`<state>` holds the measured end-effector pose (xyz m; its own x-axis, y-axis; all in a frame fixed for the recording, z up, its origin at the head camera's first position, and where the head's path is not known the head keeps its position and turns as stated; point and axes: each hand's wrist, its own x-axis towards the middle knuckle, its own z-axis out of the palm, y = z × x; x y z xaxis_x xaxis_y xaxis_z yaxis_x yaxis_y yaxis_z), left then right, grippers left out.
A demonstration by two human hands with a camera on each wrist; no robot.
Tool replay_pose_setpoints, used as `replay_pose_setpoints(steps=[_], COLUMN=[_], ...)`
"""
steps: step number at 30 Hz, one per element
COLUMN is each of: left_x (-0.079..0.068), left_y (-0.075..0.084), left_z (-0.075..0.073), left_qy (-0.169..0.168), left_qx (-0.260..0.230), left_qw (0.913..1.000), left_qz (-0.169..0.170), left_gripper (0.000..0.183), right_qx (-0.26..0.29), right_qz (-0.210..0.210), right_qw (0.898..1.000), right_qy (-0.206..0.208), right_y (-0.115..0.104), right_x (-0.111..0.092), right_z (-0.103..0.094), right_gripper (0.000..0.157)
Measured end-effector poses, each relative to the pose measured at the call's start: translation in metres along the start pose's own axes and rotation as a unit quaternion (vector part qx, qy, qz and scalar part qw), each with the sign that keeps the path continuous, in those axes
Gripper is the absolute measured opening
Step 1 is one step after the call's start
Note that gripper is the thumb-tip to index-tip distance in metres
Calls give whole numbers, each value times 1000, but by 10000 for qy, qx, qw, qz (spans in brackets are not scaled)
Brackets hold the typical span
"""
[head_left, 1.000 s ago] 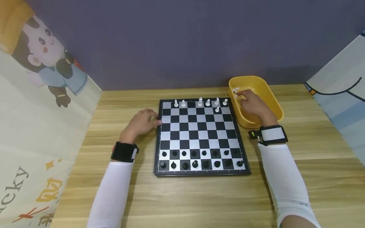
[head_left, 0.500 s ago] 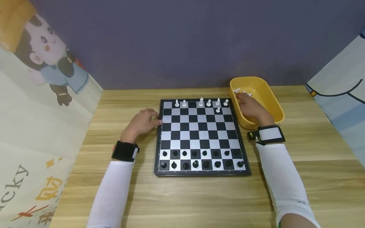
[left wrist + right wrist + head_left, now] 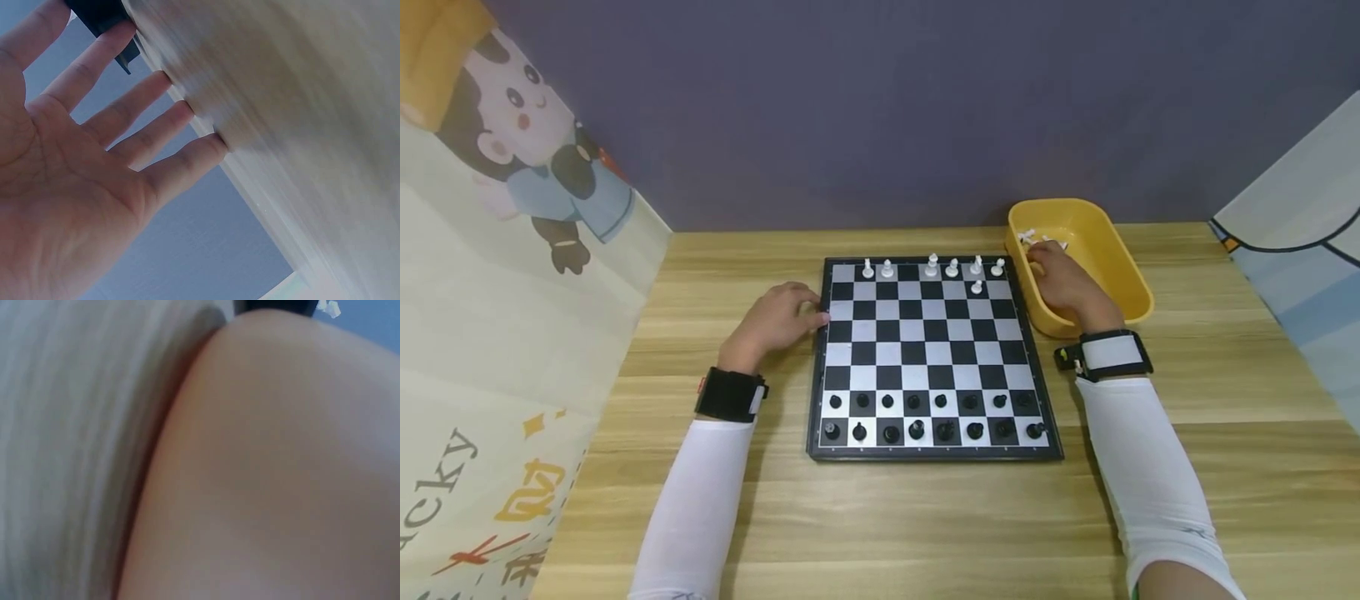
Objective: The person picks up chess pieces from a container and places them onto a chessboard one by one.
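Observation:
A folding-style magnetic chessboard [image 3: 934,332] lies on the table. My left hand [image 3: 775,321] rests at its left edge, thumb on the frame; in the left wrist view the fingers of this left hand [image 3: 81,169] are spread and nearly straight, tips down at the wood. My right hand [image 3: 1067,283] reaches into a yellow bin [image 3: 1123,275], fingertips among loose white chess pieces [image 3: 1027,237]. The fingertips are hidden, so I cannot tell whether they pinch a piece. Only the bin's side [image 3: 262,456] fills the right wrist view.
Several white pieces stand along the far row, including a tall one [image 3: 932,265], with one white pawn [image 3: 977,287] ahead of them. Two rows of black pieces [image 3: 916,429] fill the near side. A dark wall [image 3: 880,117] rises behind the table.
My right hand has lowered into the bin and drawn slightly nearer, its fingers sinking behind the bin's left wall. The left hand and the pieces on the board stay put.

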<state>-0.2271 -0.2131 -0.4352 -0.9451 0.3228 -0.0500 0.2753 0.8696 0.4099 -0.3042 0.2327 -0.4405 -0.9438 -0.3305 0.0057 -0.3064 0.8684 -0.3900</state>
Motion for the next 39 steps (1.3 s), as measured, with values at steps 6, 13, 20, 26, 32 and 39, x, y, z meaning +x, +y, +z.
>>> replay_pose_setpoints(steps=[6,13,20,26,32,39], left_x=[0,0,0,0,-1,-1], left_y=[1,0,1,1,2,3], left_z=[-1,-1,-1,-1,-1,-2], left_qy=[4,15,46,58,55,33], left_qx=[-35,-33,-10,-9,6,3], left_qw=[10000,10000,10000,10000,9999,10000], left_qz=[22,2,-25,-49,-101,-70], left_gripper=[48,48,47,47,47,47], right_qx=[-322,-352,-381,-435,-337,-189], right_qz=[261,306,542,581,630,695], right_qw=[9991,9989,9976,9974,9967,9940], right_qy=[36,5,-185,1,397,822], right_y=[-2,0,-2,-2,-3,-4], right_x=[-2,0,-3,-5,-8,-10], right_z=[-2,-1,-3,-2,-2,-6], right_gripper=[32,19,15,15,25,27])
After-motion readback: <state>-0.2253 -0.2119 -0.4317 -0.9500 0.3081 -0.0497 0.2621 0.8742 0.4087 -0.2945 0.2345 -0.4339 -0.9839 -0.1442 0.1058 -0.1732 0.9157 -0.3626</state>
